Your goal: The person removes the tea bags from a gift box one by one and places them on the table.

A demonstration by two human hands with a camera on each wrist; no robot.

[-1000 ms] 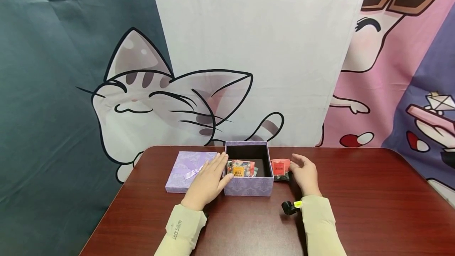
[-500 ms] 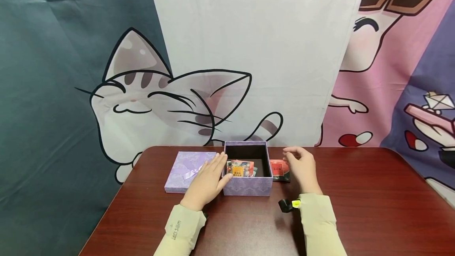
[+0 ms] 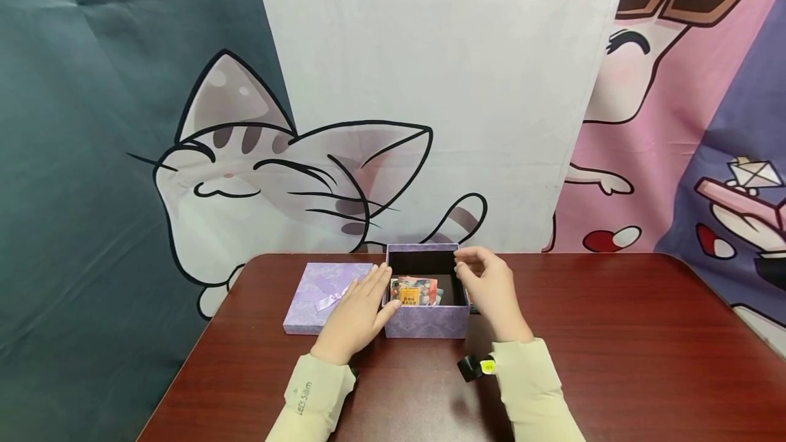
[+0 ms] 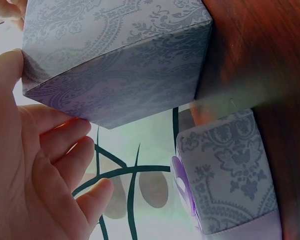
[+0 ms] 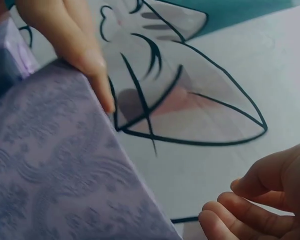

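A lidless purple patterned box (image 3: 426,322) with a dark inside stands on the table, with colourful printed sachets (image 3: 415,292) in it. My left hand (image 3: 353,316) rests along the box's left side, its fingers extended; in the left wrist view its thumb and forefinger touch the box corner. My right hand (image 3: 491,285) is raised at the box's right rim, fingers loosely bent and thumb near the forefinger. Nothing shows between its fingertips (image 5: 239,186) in the right wrist view. A red and dark sachet (image 3: 472,304) beside the box is mostly hidden behind that hand.
The purple lid (image 3: 307,292) with a ribbon bow lies left of the box, partly under my left hand in the head view. A cartoon-printed cloth (image 3: 522,87) hangs behind the far edge of the brown table (image 3: 614,360).
My right hand has moved left from beyond the red sachet to the box's right rim, covering most of that sachet from view. The left hand stays at the box.
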